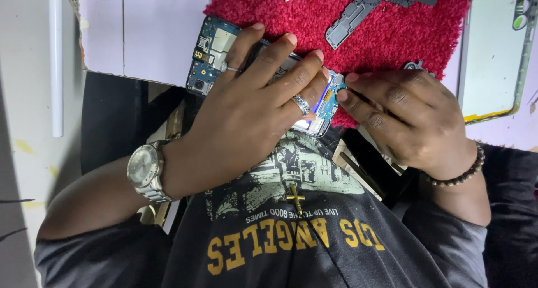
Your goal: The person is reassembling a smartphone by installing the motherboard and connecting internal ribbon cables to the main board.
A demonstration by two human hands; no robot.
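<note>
Left hand [252, 103] clasped over opened phone [216, 55] on red mat [392, 35], right hand [400, 117] pinching its blue board [328, 103]

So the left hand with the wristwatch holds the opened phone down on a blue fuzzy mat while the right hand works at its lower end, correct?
Not quite: the mat is red, not blue, as the head view shows. The left hand with the wristwatch does hold the opened phone while the right hand works at its lower end.

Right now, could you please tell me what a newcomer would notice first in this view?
The two hands meeting mid-frame: the left hand lies over an opened phone showing its blue circuit board, while the right hand pinches at the phone's lower end. Beneath them spreads a bright red mat, with a loose phone frame to the right.
</note>
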